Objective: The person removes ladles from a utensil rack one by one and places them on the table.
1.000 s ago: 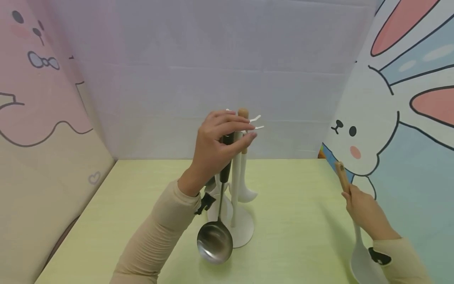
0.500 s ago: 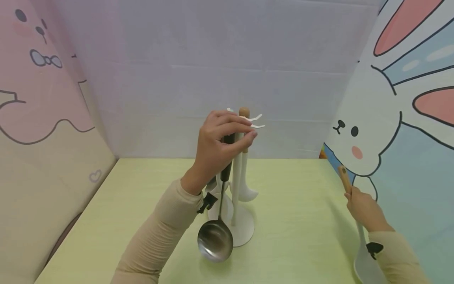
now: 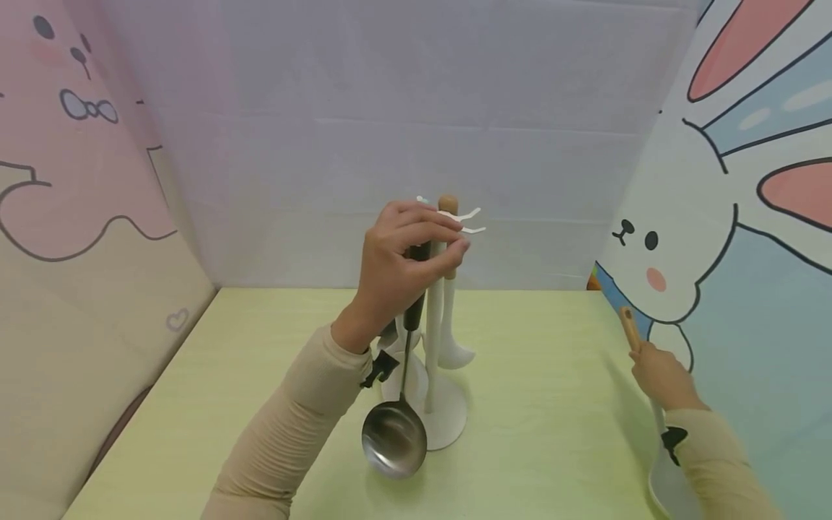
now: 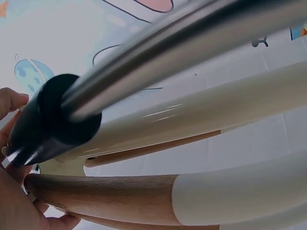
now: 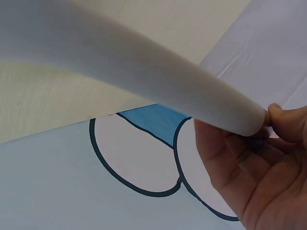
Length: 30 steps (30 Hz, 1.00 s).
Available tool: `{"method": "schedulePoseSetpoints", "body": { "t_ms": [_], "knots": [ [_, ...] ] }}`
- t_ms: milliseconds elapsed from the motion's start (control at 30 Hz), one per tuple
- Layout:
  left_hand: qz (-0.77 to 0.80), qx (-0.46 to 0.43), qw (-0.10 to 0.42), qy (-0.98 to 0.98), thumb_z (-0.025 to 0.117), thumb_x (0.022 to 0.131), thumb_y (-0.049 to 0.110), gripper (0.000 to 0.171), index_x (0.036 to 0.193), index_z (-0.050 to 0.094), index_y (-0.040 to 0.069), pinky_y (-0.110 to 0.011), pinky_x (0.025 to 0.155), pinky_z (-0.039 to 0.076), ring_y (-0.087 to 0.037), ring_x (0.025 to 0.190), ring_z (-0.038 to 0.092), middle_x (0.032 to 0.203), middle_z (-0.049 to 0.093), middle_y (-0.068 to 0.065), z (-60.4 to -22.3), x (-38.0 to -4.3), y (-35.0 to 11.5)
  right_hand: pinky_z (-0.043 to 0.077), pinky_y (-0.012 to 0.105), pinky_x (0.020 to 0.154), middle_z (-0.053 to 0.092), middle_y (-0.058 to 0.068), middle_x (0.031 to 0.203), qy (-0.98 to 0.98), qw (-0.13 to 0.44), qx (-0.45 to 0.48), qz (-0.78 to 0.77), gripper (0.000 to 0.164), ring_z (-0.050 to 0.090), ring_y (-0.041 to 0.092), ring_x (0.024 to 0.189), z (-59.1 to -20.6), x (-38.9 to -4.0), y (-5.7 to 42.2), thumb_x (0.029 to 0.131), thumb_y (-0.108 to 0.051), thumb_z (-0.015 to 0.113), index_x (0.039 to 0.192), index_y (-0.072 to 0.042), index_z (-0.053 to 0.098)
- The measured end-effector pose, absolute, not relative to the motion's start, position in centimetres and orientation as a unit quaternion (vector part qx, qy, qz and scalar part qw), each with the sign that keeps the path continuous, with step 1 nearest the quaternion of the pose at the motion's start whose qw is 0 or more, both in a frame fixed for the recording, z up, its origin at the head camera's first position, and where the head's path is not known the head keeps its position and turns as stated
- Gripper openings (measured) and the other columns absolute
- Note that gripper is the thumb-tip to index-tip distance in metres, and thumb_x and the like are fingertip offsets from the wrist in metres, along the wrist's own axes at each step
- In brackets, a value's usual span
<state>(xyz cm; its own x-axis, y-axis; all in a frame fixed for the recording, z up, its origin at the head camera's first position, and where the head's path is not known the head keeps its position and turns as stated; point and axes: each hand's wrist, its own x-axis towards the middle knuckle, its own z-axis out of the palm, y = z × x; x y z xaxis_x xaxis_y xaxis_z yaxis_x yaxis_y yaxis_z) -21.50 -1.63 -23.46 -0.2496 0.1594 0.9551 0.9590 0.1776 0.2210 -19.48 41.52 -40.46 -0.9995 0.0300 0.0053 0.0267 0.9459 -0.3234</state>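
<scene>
In the head view a white utensil rack [image 3: 448, 422] stands mid-table, with a wooden knob on top and white hooks. My left hand [image 3: 409, 249] grips around the rack's top, fingers curled over the hooks. From the near side hangs a steel ladle [image 3: 394, 439], whose black handle [image 4: 53, 124] lies against my fingers in the left wrist view. At the far right my right hand [image 3: 663, 375] holds a white kitchen utensil by its wooden handle [image 3: 630, 328]. Its broad head [image 3: 669, 484] points down, partly hidden by my sleeve. The right wrist view shows its white shaft [image 5: 158, 76].
More white utensils with wooden handles [image 4: 110, 194] hang on the rack, one with a curved head [image 3: 455, 354]. Walls close in the pale yellow table [image 3: 533, 404]: a plain back wall [image 3: 533, 159], a rabbit-printed wall [image 3: 676, 274] at right, a pink-and-cream wall [image 3: 71, 188] at left.
My right hand has shifted slightly left and away from me, still holding the wooden-handled utensil. The left hand keeps its place at the rack's top.
</scene>
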Motion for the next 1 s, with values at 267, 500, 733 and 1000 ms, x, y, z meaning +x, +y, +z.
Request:
{"method": "schedulePoseSetpoints", "body": {
  "t_ms": [267,500,733,1000],
  "knots": [
    [-0.493,-0.452,0.397,-0.629,0.078,0.076,-0.003,0.005,0.075,0.076,0.001,-0.039,0.101,0.042,-0.030,0.095,0.062,0.086,0.074,-0.012,-23.5,-21.7,-1.9,0.046,0.047,0.048,0.055,0.018,0.070,-0.987,-0.007,-0.013,0.160,0.025,0.055,0.030,0.057,-41.5,-20.5,42.0,0.101,-0.008,0.042,0.091,0.014,0.049],
    [-0.504,-0.473,0.371,-0.620,0.076,0.077,-0.005,0.005,0.076,0.076,0.001,-0.043,0.105,0.040,-0.030,0.096,0.061,0.086,0.073,-0.013,-23.5,-21.8,-2.2,0.048,0.049,0.049,0.056,0.022,0.072,-0.987,-0.016,-0.021,0.159,0.026,0.056,0.032,0.059,-42.3,-21.1,42.2,0.101,-0.008,0.041,0.093,0.015,0.049],
    [-0.519,-0.483,0.345,-0.615,0.073,0.078,-0.003,0.004,0.077,0.075,0.000,-0.041,0.102,0.041,-0.030,0.100,0.059,0.085,0.073,-0.014,-23.6,-22.1,-2.6,0.049,0.051,0.051,0.056,0.022,0.072,-0.987,-0.015,-0.017,0.159,0.027,0.058,0.034,0.061,-42.7,-21.5,41.9,0.100,-0.008,0.043,0.095,0.017,0.050],
    [-0.538,-0.492,0.311,-0.610,0.073,0.077,-0.005,0.004,0.075,0.074,-0.001,-0.041,0.100,0.040,-0.034,0.103,0.057,0.086,0.072,-0.017,-23.7,-22.4,-3.2,0.048,0.047,0.052,0.057,0.021,0.073,-0.988,-0.029,-0.026,0.153,0.028,0.056,0.032,0.061,-43.1,-22.1,41.7,0.101,-0.008,0.044,0.097,0.019,0.051]
  ]
}}
